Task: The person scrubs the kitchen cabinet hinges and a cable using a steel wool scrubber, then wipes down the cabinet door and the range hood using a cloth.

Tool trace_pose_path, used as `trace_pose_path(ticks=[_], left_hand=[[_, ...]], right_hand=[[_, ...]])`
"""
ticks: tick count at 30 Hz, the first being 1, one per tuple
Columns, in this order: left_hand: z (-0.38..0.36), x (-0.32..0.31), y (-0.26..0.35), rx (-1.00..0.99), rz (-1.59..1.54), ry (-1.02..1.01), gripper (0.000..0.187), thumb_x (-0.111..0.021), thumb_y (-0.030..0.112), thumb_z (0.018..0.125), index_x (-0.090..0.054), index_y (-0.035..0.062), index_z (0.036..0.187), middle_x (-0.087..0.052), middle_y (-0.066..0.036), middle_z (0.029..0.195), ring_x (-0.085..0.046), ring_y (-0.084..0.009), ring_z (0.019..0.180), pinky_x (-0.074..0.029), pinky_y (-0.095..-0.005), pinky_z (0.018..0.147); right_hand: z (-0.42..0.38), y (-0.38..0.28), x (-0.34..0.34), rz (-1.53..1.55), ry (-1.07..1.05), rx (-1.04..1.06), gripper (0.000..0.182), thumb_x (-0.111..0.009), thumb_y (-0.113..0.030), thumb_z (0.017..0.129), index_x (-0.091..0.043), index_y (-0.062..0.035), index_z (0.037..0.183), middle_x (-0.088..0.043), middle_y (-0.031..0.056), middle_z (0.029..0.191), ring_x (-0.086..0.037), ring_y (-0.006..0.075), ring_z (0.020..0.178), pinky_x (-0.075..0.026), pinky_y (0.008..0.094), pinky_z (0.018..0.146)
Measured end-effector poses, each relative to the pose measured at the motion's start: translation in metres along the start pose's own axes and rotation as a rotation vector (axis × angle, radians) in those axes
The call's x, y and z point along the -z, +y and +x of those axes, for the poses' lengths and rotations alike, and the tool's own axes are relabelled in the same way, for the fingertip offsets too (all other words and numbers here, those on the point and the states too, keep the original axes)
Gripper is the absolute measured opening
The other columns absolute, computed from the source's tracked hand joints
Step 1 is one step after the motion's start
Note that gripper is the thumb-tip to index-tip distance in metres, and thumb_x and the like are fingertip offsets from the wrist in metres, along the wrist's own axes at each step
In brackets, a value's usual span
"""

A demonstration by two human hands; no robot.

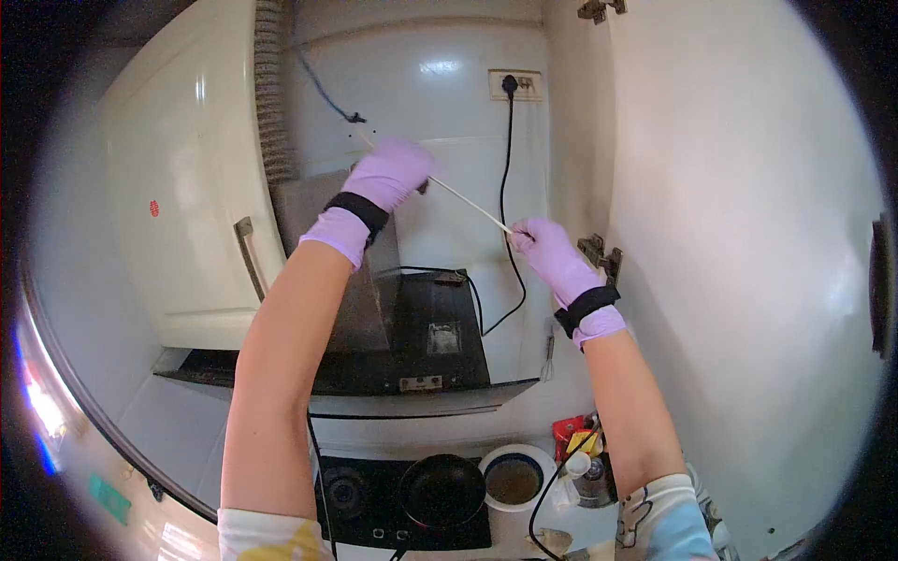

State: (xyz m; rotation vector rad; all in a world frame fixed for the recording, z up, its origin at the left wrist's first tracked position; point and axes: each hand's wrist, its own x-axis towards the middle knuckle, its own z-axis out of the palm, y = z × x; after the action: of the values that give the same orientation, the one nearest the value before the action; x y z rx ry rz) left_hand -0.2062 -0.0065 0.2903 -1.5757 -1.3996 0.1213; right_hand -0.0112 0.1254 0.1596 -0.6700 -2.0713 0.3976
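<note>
Both hands wear purple gloves with black bands at the wrists. A thin white cord (pixel 470 204) runs slantwise between them in front of the wall. My left hand (pixel 393 173), slightly blurred, is closed around its upper part. Lower and to the right, my right hand (pixel 552 254) pinches the cord's other end between thumb and fingers. Just above my left hand, a blue cable (pixel 323 92) with a dark knotted end hangs by the wall.
A black range hood (pixel 421 327) lies below the hands. Open cabinet doors (pixel 196 178) flank them, and a black power cord (pixel 506 178) hangs from a socket (pixel 527 85). Lower down are a stove (pixel 374 538), a dark pan (pixel 442 491) and a white bowl (pixel 514 479).
</note>
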Motion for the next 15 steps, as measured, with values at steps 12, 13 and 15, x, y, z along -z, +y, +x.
trace_pose_path(ticks=[12, 13, 15], left_hand=[[0.011, -0.025, 0.103, -0.222, -0.139, 0.103, 0.009, -0.054, 0.011, 0.073, -0.056, 0.0052, 0.079, -0.059, -0.013, 0.078, -0.060, -0.0271, 0.079, -0.048, -0.0372, 0.070], [0.015, -0.027, 0.119, -0.218, -0.215, 0.177, 0.009, -0.055, 0.012, 0.072, -0.057, 0.0046, 0.078, -0.060, -0.014, 0.077, -0.060, -0.0276, 0.079, -0.048, -0.0372, 0.071], [0.021, -0.028, 0.129, -0.216, -0.295, 0.255, 0.010, -0.055, 0.012, 0.072, -0.058, 0.0041, 0.077, -0.060, -0.014, 0.077, -0.061, -0.0280, 0.078, -0.048, -0.0373, 0.071]], right_hand=[[-0.020, 0.009, 0.002, -0.070, 0.028, 0.007, 0.019, -0.052, -0.017, 0.082, -0.060, -0.0054, 0.094, -0.060, 0.0203, 0.092, -0.057, 0.0375, 0.088, -0.046, 0.0425, 0.074], [-0.018, 0.012, -0.003, -0.113, 0.078, 0.060, 0.018, -0.052, -0.017, 0.082, -0.060, -0.0048, 0.092, -0.060, 0.0209, 0.092, -0.057, 0.0381, 0.088, -0.046, 0.0431, 0.074], [-0.019, 0.015, -0.003, -0.161, 0.129, 0.110, 0.017, -0.053, -0.017, 0.082, -0.060, -0.0042, 0.091, -0.060, 0.0215, 0.091, -0.056, 0.0387, 0.087, -0.045, 0.0438, 0.074]])
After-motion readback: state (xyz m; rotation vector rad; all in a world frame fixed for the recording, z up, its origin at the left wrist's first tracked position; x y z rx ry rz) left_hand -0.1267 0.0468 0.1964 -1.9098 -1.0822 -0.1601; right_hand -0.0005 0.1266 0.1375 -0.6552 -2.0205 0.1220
